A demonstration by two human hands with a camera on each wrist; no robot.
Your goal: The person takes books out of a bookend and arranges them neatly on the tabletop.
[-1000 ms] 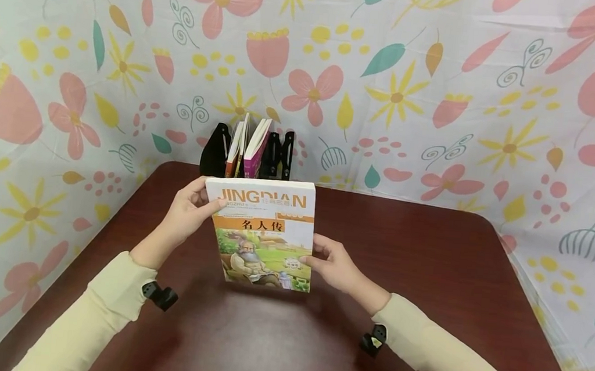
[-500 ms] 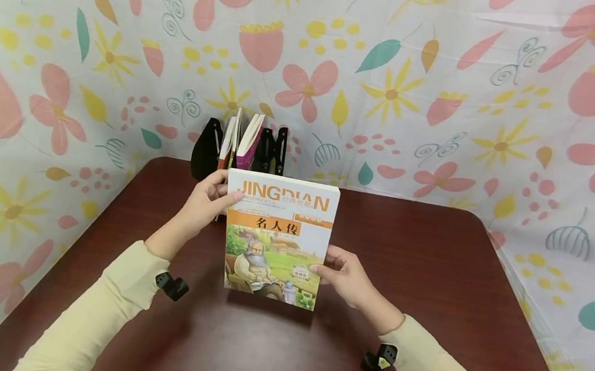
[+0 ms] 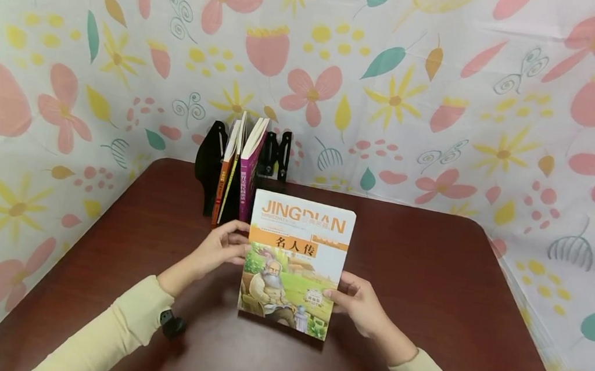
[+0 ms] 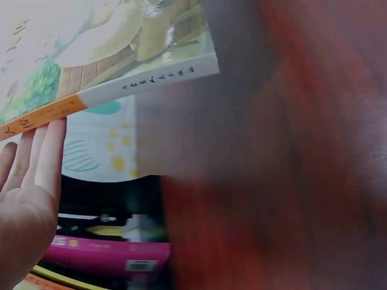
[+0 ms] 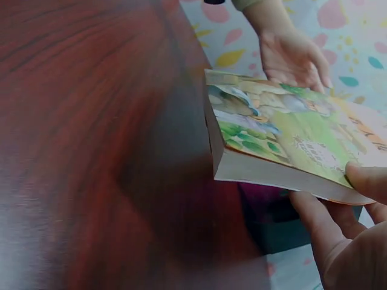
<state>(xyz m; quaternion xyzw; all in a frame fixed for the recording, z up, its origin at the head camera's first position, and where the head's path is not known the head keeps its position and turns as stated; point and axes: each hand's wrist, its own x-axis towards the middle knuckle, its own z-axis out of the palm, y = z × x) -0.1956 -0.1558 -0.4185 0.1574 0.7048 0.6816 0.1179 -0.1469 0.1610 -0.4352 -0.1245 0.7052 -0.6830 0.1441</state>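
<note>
A thick paperback book (image 3: 293, 267) with an orange title band and a bearded figure on its cover is held tilted above the table, cover facing up. My right hand (image 3: 363, 307) pinches its right edge, thumb (image 5: 367, 180) on the cover and fingers underneath. At the spine side, my left hand (image 3: 216, 252) has its fingers nearly straight, fingertips right at the spine (image 4: 72, 107). Seen in the right wrist view, the left palm (image 5: 293, 60) faces the book with the thumb apart from the cover.
Behind the book, several upright books, one with a purple spine (image 3: 246, 184) and one orange (image 3: 220, 194), lean in a black bookend rack (image 3: 210, 161). It stands at the back of the dark red-brown table (image 3: 417, 265). A flower-patterned cloth (image 3: 386, 128) hangs behind.
The book has come nearer and to the right, away from the rack, and tilted clockwise. My left hand has slid from its upper left corner down the spine, its thumb leaving the cover.
</note>
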